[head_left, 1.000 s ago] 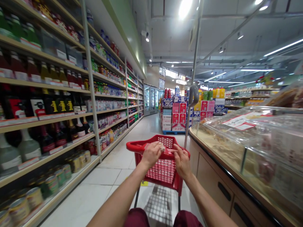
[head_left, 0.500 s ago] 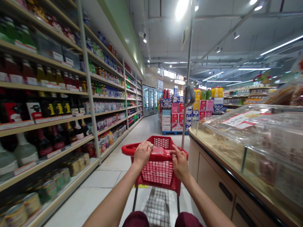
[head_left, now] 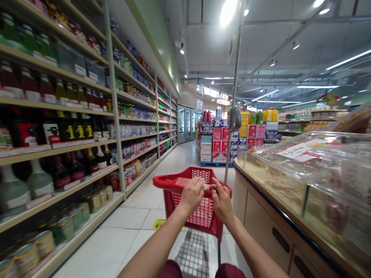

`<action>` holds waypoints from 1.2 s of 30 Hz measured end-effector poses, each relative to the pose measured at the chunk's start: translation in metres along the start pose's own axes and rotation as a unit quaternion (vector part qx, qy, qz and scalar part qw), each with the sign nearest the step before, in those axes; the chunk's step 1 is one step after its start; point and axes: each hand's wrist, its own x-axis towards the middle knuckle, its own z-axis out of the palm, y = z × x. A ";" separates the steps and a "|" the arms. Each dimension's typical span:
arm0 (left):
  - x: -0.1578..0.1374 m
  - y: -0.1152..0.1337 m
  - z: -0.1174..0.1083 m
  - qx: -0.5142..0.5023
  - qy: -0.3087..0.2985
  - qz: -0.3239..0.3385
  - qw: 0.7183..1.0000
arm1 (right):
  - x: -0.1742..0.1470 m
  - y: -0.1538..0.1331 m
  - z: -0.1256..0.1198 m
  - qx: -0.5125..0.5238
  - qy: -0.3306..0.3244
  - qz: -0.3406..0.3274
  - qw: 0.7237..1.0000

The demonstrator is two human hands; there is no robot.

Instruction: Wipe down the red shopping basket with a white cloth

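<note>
A red plastic shopping cart [head_left: 197,216] stands in front of me, with its handle [head_left: 164,182] towards me. My left hand [head_left: 193,196] is closed, lying over the middle of the handle. At its fingertips is a small crumpled whitish thing [head_left: 206,187], whose kind I cannot make out. Close beside it, my right hand [head_left: 222,199] has its fingers bent over the right part of the handle. The two hands' fingertips nearly meet. A grey pole [head_left: 235,77] rises at the cart's right side.
Shelves of bottles and cans [head_left: 75,143] line the left. At right runs a counter [head_left: 261,216] with clear plastic covers [head_left: 313,154]. Stacked drink boxes [head_left: 220,143] stand ahead on a blue pallet [head_left: 214,164]. Glass-door fridges [head_left: 185,121] are at the far end.
My left hand has slid right along the handle towards my right hand, carrying the whitish thing. My right hand stays on the handle. The view has shifted slightly left.
</note>
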 end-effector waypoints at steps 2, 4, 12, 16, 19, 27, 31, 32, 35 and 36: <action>0.000 0.005 0.003 -0.016 -0.018 0.044 0.999 | 0.001 0.000 0.000 0.008 -0.005 -0.004 1.000; 0.000 -0.002 0.001 -0.008 -0.010 0.015 1.000 | 0.001 0.000 0.000 0.016 -0.005 -0.002 1.000; 0.003 -0.002 0.001 -0.014 -0.015 0.048 0.999 | -0.001 0.003 0.001 0.024 0.015 0.021 0.999; -0.003 -0.025 -0.006 0.003 0.014 -0.021 1.000 | -0.002 0.005 -0.003 0.025 0.011 0.020 0.999; -0.005 -0.038 -0.008 0.033 0.058 -0.101 0.993 | -0.002 0.005 -0.002 0.020 0.009 0.028 0.999; -0.006 -0.033 -0.006 0.002 0.010 -0.004 1.000 | -0.001 0.006 -0.005 0.048 0.011 0.024 0.998; -0.012 -0.053 -0.010 0.047 0.071 -0.115 0.990 | 0.000 0.002 -0.005 0.046 0.014 0.027 0.998; -0.013 -0.049 -0.007 0.043 0.065 -0.096 0.992 | 0.000 0.002 -0.005 0.044 0.017 0.028 0.999; -0.010 -0.027 0.002 0.017 0.017 0.017 1.000 | 0.001 0.003 -0.006 0.047 0.018 0.019 0.999; -0.009 -0.024 0.002 0.013 0.004 0.041 0.999 | 0.001 0.004 -0.006 0.052 0.013 0.016 0.998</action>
